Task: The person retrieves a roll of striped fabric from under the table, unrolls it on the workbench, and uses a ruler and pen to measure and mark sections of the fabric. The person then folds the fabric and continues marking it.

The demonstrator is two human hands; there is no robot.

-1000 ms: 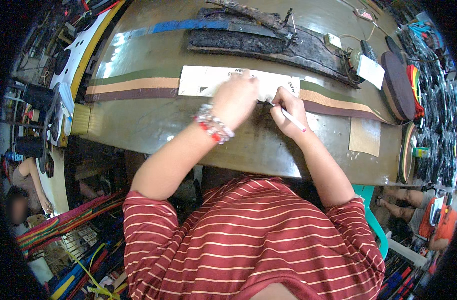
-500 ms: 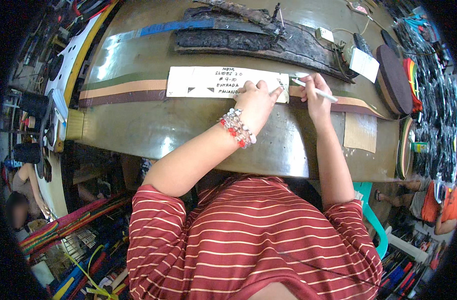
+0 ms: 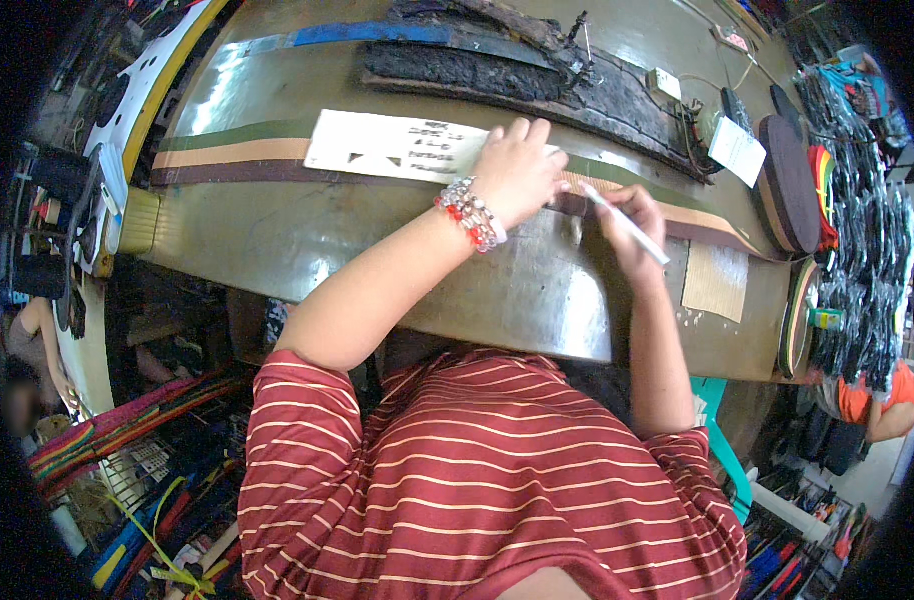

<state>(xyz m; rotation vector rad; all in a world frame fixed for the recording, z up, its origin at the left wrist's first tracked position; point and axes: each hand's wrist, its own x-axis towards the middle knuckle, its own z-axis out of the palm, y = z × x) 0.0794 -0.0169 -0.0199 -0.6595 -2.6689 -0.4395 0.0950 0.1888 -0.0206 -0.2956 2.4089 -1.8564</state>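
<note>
A long striped strap (image 3: 227,152) in green, tan and dark brown runs across the table. Over it lies a white template card (image 3: 362,140) with handwriting and small dark triangular cutouts, blurred by motion. My left hand (image 3: 517,172), wearing beaded bracelets, is curled over the card's right end and grips it, hiding that part. A slim white pen (image 3: 637,237) is pinched in my right hand (image 3: 632,235), its tip close to the strap, just right of my left hand.
Charred-looking dark blocks (image 3: 457,80) and a blue-marked metal bar (image 3: 367,35) lie behind the strap. At the right are brown oval sole pieces (image 3: 785,185), a white paper (image 3: 735,152), a tan ribbed piece (image 3: 715,280) and plastic-wrapped stacks (image 3: 867,200). Other people are at both sides.
The card has shifted left with my left hand, whose fingers went from lying on it to curling round its end. My right hand and pen moved down a little, nearer to me.
</note>
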